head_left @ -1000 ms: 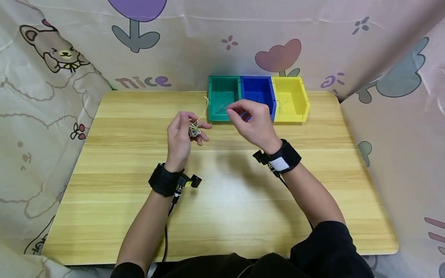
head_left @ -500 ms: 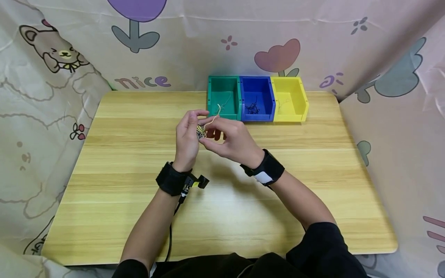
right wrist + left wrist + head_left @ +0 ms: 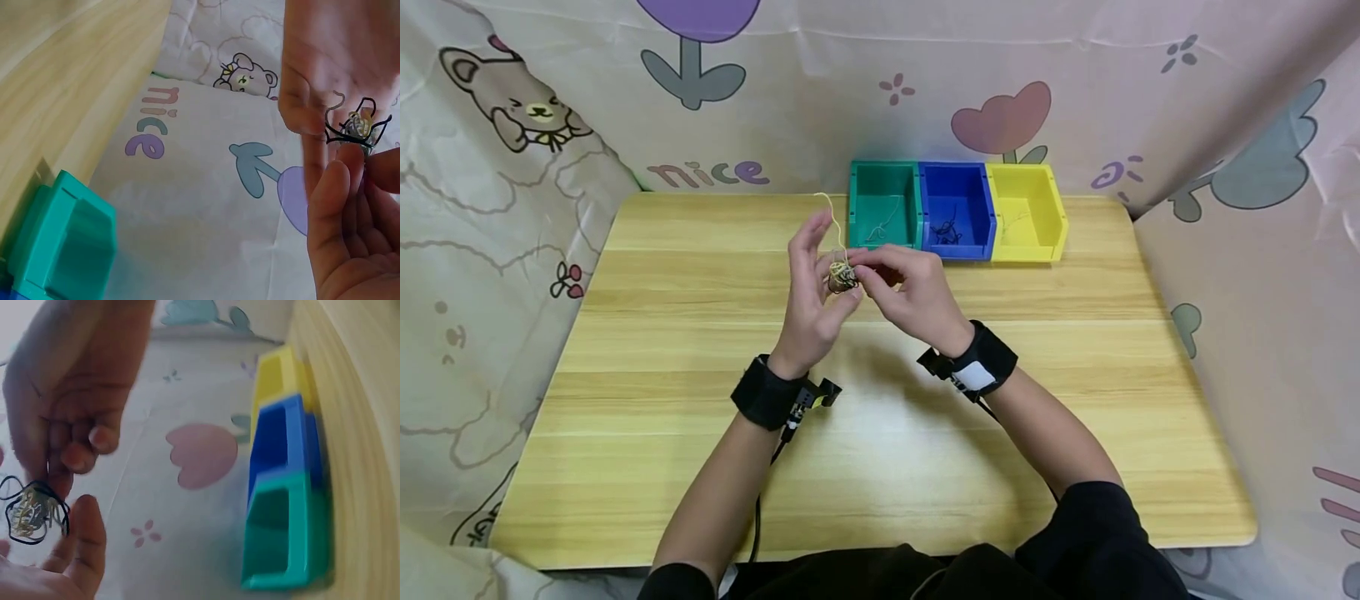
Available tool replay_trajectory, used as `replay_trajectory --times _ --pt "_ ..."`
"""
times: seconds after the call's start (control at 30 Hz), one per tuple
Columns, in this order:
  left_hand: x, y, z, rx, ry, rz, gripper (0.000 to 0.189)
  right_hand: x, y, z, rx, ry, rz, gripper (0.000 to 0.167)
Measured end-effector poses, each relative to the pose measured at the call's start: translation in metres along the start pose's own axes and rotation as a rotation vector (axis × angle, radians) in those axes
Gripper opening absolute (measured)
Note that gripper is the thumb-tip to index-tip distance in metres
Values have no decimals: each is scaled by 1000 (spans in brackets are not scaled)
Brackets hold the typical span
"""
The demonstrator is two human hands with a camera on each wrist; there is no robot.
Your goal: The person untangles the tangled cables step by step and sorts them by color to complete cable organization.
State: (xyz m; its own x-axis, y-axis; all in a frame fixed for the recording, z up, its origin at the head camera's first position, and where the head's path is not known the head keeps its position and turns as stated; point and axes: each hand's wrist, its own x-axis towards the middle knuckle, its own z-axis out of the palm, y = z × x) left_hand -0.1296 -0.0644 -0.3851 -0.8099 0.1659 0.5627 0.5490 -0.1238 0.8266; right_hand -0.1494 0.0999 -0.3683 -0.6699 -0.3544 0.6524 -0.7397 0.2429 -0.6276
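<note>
A small tangle of thread [image 3: 842,275] in yellow, pale and black strands is between my two hands, above the table. My left hand [image 3: 808,304] cradles it, thumb in front and some fingers raised. One loose yellow end rises past those fingers. From the other side my right hand [image 3: 913,296] pinches at the tangle with thumb and index finger. In the right wrist view, black loops stick out of the tangle [image 3: 359,128] right at the right fingertips [image 3: 332,181]. The left wrist view shows a black strand circling the pale bundle [image 3: 31,515].
Three joined bins stand at the table's back edge: green [image 3: 853,208] with pale thread, blue [image 3: 992,225] with black thread, yellow [image 3: 1052,221] with faint thin strands. The wooden table [image 3: 880,467] extends toward my body. A printed curtain [image 3: 820,100] surrounds it.
My right hand has come left from in front of the bins to the tangle. The left hand has shifted slightly right and raised its fingers. The loose yellow end now points up and left.
</note>
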Motion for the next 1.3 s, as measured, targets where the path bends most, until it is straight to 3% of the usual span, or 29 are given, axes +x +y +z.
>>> replay_trajectory --times 0.17,0.23,0.3,0.47,0.67,0.73,0.9,1.0,1.13,1.3 --pt "2 -2 -5 358 -71 213 84 -2 0 0 52 -11 76 8" --pt "4 -4 -7 451 -114 253 75 -3 0 0 75 -15 98 6" --pt "5 -5 -9 483 -146 251 65 -3 -1 0 97 -13 112 5" --pt "3 -6 -9 474 -167 218 44 -5 -2 -3 144 9 116 4" --pt "-1 -6 -7 449 -158 217 32 -7 -2 -10 167 49 100 3" --pt "-3 -7 -7 414 -125 217 25 -8 -1 -13 190 70 92 5" --pt "-6 -6 -12 328 35 182 21 -6 2 -28 264 195 103 7" --pt "-7 -6 -13 324 64 150 24 -7 3 -34 260 230 122 7" --pt "-7 -6 -11 337 42 127 27 -9 0 -32 138 230 99 8" --pt "-5 -5 -4 350 19 122 25 -6 -9 -20 -104 149 -38 24"
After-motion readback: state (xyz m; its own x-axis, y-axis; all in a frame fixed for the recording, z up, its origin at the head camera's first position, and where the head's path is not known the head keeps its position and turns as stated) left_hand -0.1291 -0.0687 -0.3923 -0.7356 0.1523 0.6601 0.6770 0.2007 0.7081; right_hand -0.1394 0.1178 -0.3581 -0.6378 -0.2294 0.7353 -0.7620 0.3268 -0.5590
